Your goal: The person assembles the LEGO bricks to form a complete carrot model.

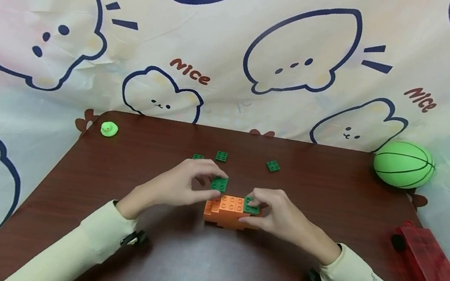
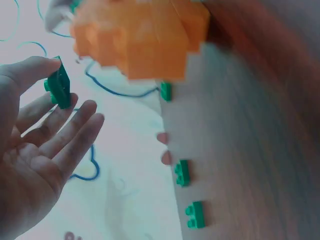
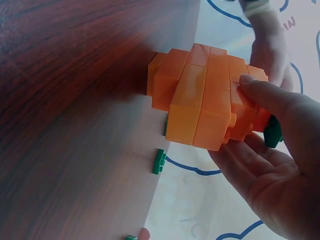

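Note:
My left hand (image 1: pixel 190 181) pinches a green toy building brick (image 1: pixel 219 184) between thumb and fingertips, just above the left end of an orange toy-brick build (image 1: pixel 230 212). In the left wrist view, the same green brick (image 2: pixel 60 86) is held with the other fingers spread. The build has stepped sides and bare studs on top. My right hand (image 1: pixel 279 214) grips its right end, the thumb (image 3: pixel 265 95) along the near side and fingers behind. A second green brick (image 1: pixel 252 206) sits on top at that end, under the right index finger.
Farther back lie loose green bricks, one (image 1: pixel 221 156) behind my left hand and another (image 1: pixel 273 166) more to the right. A small green duck (image 1: pixel 109 129) stands at the back left corner. At the right are a green ball (image 1: pixel 404 165) and a red toy car (image 1: pixel 432 267).

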Demonstrator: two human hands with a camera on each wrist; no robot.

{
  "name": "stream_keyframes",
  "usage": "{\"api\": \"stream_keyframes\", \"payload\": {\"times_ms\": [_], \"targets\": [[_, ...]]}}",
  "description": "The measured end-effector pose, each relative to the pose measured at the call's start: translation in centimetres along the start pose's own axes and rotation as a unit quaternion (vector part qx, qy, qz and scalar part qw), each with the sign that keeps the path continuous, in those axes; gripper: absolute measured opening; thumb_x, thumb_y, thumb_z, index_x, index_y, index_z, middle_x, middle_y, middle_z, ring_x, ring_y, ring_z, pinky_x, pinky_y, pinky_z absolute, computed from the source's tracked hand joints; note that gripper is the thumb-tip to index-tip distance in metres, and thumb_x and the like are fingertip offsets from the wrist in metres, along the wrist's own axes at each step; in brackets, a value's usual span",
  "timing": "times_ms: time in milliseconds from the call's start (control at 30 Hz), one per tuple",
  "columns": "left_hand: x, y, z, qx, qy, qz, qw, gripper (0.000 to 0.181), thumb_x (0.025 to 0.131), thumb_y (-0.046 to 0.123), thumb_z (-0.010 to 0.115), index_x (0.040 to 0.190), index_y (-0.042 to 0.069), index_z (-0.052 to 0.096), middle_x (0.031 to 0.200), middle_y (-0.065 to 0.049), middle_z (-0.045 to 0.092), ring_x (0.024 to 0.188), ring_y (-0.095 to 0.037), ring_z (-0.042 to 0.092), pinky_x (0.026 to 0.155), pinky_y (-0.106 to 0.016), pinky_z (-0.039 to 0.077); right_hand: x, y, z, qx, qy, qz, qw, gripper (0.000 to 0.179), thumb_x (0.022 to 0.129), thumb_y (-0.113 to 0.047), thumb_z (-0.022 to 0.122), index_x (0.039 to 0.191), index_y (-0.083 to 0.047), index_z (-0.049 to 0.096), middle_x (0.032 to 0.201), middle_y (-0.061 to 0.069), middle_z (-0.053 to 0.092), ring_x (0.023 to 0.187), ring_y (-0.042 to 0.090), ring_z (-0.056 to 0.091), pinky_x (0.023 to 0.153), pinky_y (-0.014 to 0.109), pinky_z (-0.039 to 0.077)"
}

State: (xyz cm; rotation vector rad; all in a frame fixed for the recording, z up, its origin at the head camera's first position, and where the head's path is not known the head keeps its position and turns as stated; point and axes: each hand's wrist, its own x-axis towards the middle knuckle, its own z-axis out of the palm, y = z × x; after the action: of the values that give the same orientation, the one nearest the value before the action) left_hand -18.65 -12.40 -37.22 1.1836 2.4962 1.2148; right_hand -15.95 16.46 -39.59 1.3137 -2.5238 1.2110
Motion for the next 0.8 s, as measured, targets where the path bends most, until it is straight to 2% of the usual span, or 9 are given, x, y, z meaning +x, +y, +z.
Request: {"api": "stream_keyframes", "payload": {"times_ms": [100, 200, 400, 633, 800], "targets": [[-1.1, 1.3, 0.4, 0.011, 0.008, 0.022, 0.9997, 0.033, 0.094, 0.024, 0.077, 0.127, 0.021, 0.07, 0.116, 0.009, 0.068, 0.095, -0.004, 0.065, 0.083, -0.032, 0.061, -0.1, 0.0, 0.0, -0.005, 0.001, -0.003, 1.0, 0.034, 0.077, -0.011, 0.091, 0.085, -0.013, 0.058, 0.097, 0.001, 0.076, 0.085, 0.007, 0.072, 0.068, 0.025, 0.062], [-1.6, 1.9, 1.0, 0.027, 0.008, 0.023, 0.9993, 0.035, 0.094, 0.024, 0.077, 0.129, 0.021, 0.07, 0.119, 0.008, 0.068, 0.095, -0.004, 0.065, 0.083, -0.03, 0.061, 0.0, 0.1, 0.0, -0.006, -0.001, -0.006, 1.0, 0.033, 0.077, -0.009, 0.091, 0.086, -0.013, 0.058, 0.097, 0.002, 0.076, 0.084, 0.008, 0.072, 0.068, 0.025, 0.062], [-1.8, 1.8, 1.6, 0.037, 0.002, 0.01, 0.9993, 0.037, 0.094, 0.022, 0.077, 0.13, 0.022, 0.068, 0.119, 0.008, 0.068, 0.094, -0.015, 0.067, 0.082, -0.026, 0.059, 0.0, 0.0, 0.0, 0.005, -0.005, -0.007, 1.0, 0.033, 0.078, -0.008, 0.09, 0.088, -0.012, 0.059, 0.098, 0.002, 0.077, 0.083, 0.006, 0.07, 0.069, 0.027, 0.062], [-1.6, 1.6, 1.8, 0.046, 0.008, 0.022, 0.9987, 0.033, 0.095, 0.025, 0.077, 0.127, 0.021, 0.07, 0.12, 0.008, 0.069, 0.095, -0.006, 0.065, 0.083, -0.024, 0.059, 0.0, 0.2, 0.0, 0.012, -0.005, -0.006, 0.9999, 0.03, 0.079, -0.01, 0.089, 0.089, -0.012, 0.061, 0.099, 0.003, 0.077, 0.083, 0.007, 0.071, 0.067, 0.027, 0.062], [-1.5, 1.5, 1.9, 0.047, 0.009, 0.023, 0.9986, 0.033, 0.095, 0.026, 0.076, 0.127, 0.02, 0.071, 0.122, 0.007, 0.07, 0.094, -0.005, 0.066, 0.082, -0.025, 0.06, 0.0, 0.2, -0.1, 0.014, -0.004, 0.001, 0.9999, 0.031, 0.079, -0.01, 0.09, 0.088, -0.012, 0.061, 0.098, 0.003, 0.076, 0.083, 0.007, 0.071, 0.066, 0.026, 0.062]]}}
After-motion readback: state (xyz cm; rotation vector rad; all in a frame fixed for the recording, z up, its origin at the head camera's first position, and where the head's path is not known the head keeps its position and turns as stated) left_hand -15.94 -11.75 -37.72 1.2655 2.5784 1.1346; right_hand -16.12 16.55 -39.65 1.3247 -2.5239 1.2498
